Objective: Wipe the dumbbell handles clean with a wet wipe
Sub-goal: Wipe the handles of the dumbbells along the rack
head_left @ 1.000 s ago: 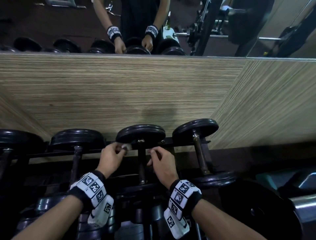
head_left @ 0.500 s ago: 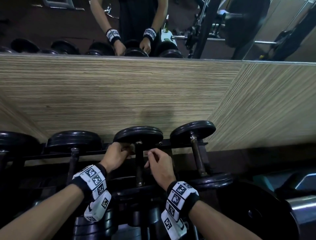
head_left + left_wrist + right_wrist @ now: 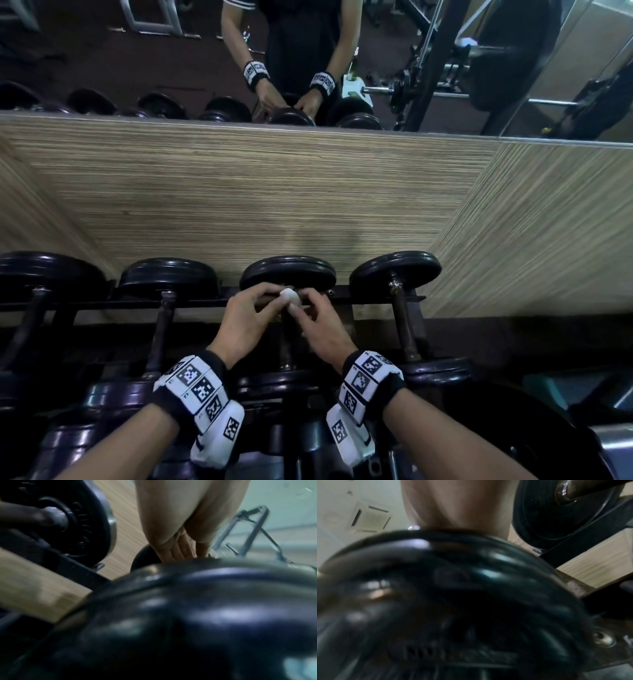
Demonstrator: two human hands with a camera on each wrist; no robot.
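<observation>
Left hand (image 3: 245, 318) and right hand (image 3: 317, 325) pinching balled wet wipe (image 3: 290, 296), over dumbbell (image 3: 287, 277)

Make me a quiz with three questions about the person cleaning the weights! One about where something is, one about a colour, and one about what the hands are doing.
1. Where is the wet wipe?
A. Draped over the rightmost dumbbell
B. Between both hands, just below the third dumbbell's back plate
C. On the floor

2. What colour are the dumbbell plates?
A. Black
B. Red
C. Yellow

3. What is the left hand doing?
A. Hanging open at the side
B. Pressing flat on the wooden wall
C. Pinching the wipe

Answers: 1 B, the balled white wipe sits between the left hand and right hand in the head view. 2 A, every plate on the rack looks black. 3 C, its fingers curl in to the wipe.
</observation>
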